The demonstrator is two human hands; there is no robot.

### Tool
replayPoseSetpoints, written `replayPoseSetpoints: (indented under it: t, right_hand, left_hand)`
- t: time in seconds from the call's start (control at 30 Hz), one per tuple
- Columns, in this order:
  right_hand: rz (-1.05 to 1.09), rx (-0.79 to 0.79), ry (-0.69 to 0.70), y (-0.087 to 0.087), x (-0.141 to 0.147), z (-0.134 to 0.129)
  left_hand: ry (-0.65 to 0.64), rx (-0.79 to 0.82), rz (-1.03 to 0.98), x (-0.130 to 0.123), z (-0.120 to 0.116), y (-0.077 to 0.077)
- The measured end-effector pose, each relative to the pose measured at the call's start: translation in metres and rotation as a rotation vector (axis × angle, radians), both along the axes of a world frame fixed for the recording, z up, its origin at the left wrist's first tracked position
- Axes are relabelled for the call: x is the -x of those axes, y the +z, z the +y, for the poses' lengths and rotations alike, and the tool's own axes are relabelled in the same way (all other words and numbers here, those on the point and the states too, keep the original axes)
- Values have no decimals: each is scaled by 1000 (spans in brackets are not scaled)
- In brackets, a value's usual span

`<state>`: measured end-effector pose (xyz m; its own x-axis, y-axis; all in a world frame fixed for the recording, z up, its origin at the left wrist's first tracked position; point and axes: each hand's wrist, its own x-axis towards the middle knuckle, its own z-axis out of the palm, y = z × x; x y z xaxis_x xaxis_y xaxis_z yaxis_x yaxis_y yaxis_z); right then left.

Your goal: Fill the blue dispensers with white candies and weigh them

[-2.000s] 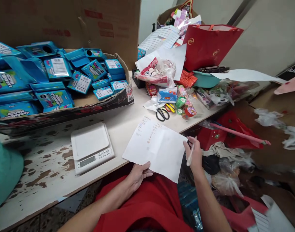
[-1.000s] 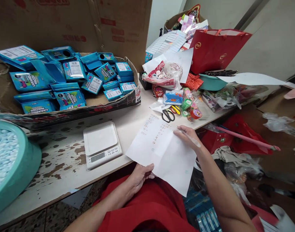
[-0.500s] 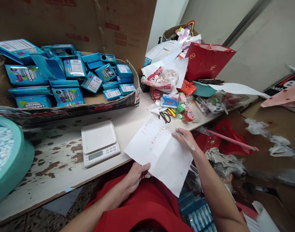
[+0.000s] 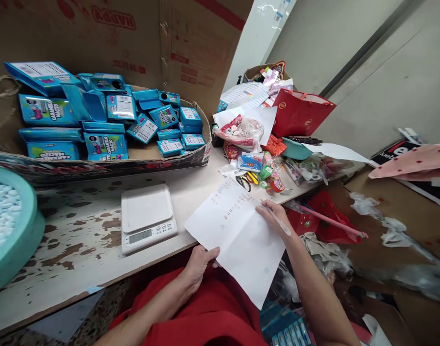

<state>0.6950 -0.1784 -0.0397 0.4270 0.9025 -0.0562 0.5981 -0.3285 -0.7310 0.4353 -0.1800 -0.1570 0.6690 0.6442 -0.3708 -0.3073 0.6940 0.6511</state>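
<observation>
A creased white sheet of paper (image 4: 238, 240) with handwritten reddish lines near its top lies tilted over the table's front edge. My left hand (image 4: 201, 262) pinches its lower left edge, thumb on top and fingers beneath. At the sheet's right edge, my right hand (image 4: 274, 215) is closed around a pale pen (image 4: 282, 225), its tip near the paper. Whether this hand also grips the sheet I cannot tell. To the left of the paper stands a white digital kitchen scale (image 4: 148, 216) with a bare platform.
An open carton (image 4: 144, 166) of blue candy boxes (image 4: 106, 144) stands behind the scale. A turquoise tub (image 4: 29, 226) of pale blue pellets is at far left. Beyond the paper lie scissors (image 4: 244, 182), tape rolls (image 4: 276, 186) and a red gift bag (image 4: 299, 113).
The view has shifted slightly, so the background sits lower at the top. Both hands keep their hold, with the paper and pen almost unmoved.
</observation>
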Motion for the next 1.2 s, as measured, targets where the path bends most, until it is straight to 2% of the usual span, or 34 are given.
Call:
replayPoseSetpoints:
  t: [0.13, 0.27, 0.43, 0.73, 0.9, 0.97, 1.07, 1.13, 1.2]
  right_hand:
    - [-17, -6, -19, 8, 2, -4]
    - [-7, -18, -32, 16, 9, -10]
    - [-90, -59, -30, 23, 18, -16]
    - [-126, -87, -49, 33, 24, -26]
    - [-101, -105, -63, 42, 22, -28]
    - [-100, -112, -71, 45, 19, -27]
    - [-103, -119, -89, 45, 10, -24]
    - [-82, -128, -108, 42, 2, -23]
    - [-45, -135, -135, 37, -7, -22]
  left_hand:
    - [29, -62, 21, -1, 2, 5]
    - [36, -58, 14, 3, 2, 12]
    - [41, -54, -5, 9, -1, 12]
    - [-18, -43, -31, 18, -6, 18]
    - [-12, -61, 43, 31, -1, 13]
    - [2, -150, 157, 38, 2, 6]
    - [16, -386, 365, 48, 3, -5]
    - [44, -609, 490, 53, 4, -9]
    - [108, -929, 561, 55, 6, -10]
